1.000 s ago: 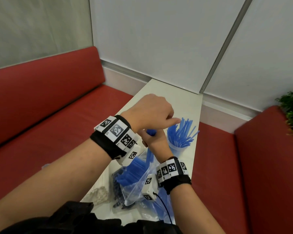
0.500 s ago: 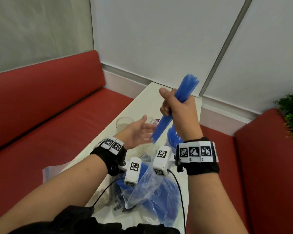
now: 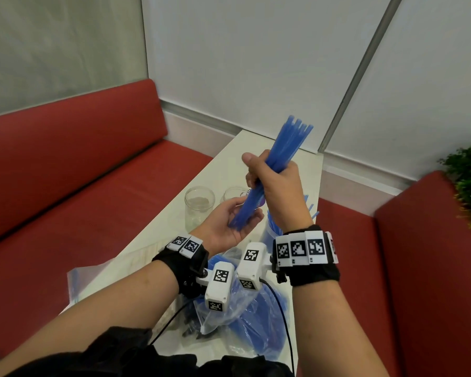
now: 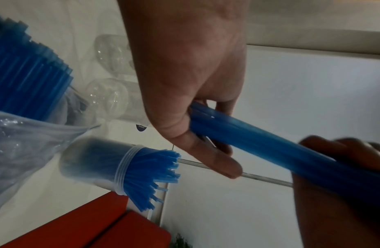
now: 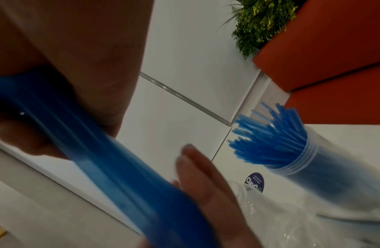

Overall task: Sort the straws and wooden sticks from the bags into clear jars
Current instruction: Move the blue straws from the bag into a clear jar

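- Head view: the right hand (image 3: 276, 186) has its fingers wrapped round a tight bundle of blue straws (image 3: 280, 153), smooth translucent plastic all the same length. Long axis runs from about 7 o'clock up to 1 o'clock, with the top ends fanning a bit. The bottom ends sit in the palm of the left hand (image 3: 226, 227), fingers loosely cupped under them. An empty clear jar (image 3: 199, 206) stands on the white table (image 3: 229, 151) at 9 o'clock from the hands; a second jar is mostly hidden behind them. A plastic bag of straws (image 3: 245, 317) lies near the wrists.
- Left wrist view: the bundle (image 4: 269, 147) slants toward 4 o'clock, cut off by the frame, and the right hand's fingers (image 4: 333, 147) are dark and blurry. A jar packed with straws (image 4: 121, 166) is at 8 o'clock.
- Right wrist view: the bundle (image 5: 99, 151) is motion-blurred, and the left fingertips (image 5: 195, 161) lie straight beside it. The filled jar (image 5: 290, 151) sits at 3 o'clock.
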Demonstrator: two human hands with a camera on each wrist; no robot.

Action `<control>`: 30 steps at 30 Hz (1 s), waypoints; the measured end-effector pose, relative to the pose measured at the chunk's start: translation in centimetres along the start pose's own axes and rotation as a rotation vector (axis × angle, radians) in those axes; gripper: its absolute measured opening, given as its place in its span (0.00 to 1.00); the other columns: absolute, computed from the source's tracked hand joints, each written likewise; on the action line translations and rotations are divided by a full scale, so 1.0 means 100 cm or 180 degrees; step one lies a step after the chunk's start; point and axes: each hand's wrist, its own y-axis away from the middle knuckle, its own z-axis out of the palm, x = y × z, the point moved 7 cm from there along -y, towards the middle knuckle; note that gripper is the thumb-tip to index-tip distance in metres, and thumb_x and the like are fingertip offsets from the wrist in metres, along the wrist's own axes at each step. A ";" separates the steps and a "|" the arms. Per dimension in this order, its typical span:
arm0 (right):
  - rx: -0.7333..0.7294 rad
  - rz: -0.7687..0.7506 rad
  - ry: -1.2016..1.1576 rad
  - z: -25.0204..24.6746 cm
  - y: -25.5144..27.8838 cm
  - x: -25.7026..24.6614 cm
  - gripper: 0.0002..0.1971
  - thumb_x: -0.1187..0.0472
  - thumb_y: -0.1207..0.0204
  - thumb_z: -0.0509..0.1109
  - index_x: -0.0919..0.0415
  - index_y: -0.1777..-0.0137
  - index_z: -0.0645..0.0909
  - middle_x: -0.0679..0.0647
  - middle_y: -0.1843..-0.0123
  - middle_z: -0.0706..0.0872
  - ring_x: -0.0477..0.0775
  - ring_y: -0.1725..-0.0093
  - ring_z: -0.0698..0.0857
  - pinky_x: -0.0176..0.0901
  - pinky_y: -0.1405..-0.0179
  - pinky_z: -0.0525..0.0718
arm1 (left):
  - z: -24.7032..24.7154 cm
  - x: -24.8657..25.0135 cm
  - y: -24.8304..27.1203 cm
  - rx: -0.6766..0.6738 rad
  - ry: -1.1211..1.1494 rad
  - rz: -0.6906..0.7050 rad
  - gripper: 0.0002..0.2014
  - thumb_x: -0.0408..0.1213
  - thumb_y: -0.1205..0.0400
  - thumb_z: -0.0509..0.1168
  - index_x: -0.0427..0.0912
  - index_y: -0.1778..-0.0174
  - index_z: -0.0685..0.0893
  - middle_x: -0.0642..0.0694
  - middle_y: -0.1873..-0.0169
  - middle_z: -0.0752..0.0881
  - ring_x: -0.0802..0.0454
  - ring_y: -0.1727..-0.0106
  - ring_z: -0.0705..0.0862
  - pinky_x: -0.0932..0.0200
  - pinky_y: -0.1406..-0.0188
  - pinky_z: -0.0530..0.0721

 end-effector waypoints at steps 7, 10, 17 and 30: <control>-0.0041 -0.0140 -0.0008 0.002 0.000 -0.005 0.09 0.56 0.25 0.79 0.53 0.62 0.82 0.53 0.67 0.81 0.50 0.66 0.82 0.40 0.61 0.84 | -0.017 -0.003 -0.001 0.0388 -0.0355 -0.0150 0.10 0.39 0.23 0.69 0.36 0.65 0.88 0.43 0.67 0.83 0.54 0.73 0.83 0.69 0.87 0.76; -0.0007 -0.0018 0.0234 0.002 0.001 0.001 0.14 0.54 0.22 0.78 0.62 0.62 0.82 0.57 0.67 0.83 0.49 0.66 0.82 0.41 0.61 0.84 | -0.024 -0.004 -0.001 0.0549 -0.0651 -0.0140 0.12 0.40 0.17 0.64 0.39 0.65 0.79 0.45 0.71 0.79 0.57 0.83 0.69 0.69 0.94 0.60; -0.0480 0.0755 0.1514 -0.016 -0.011 0.005 0.11 0.52 0.24 0.76 0.60 0.55 0.86 0.58 0.59 0.91 0.55 0.63 0.88 0.44 0.66 0.87 | -0.052 0.016 0.002 0.1147 -0.0936 0.0324 0.11 0.37 0.15 0.59 0.40 0.63 0.75 0.46 0.76 0.73 0.57 0.85 0.64 0.68 0.92 0.57; -0.0338 0.1257 0.1016 -0.054 -0.019 0.007 0.05 0.62 0.25 0.78 0.62 0.52 0.88 0.62 0.60 0.93 0.63 0.64 0.93 0.47 0.56 0.94 | -0.051 0.030 -0.010 0.1134 -0.1715 0.0623 0.16 0.46 0.17 0.66 0.36 0.61 0.83 0.45 0.76 0.79 0.57 0.83 0.64 0.68 0.89 0.59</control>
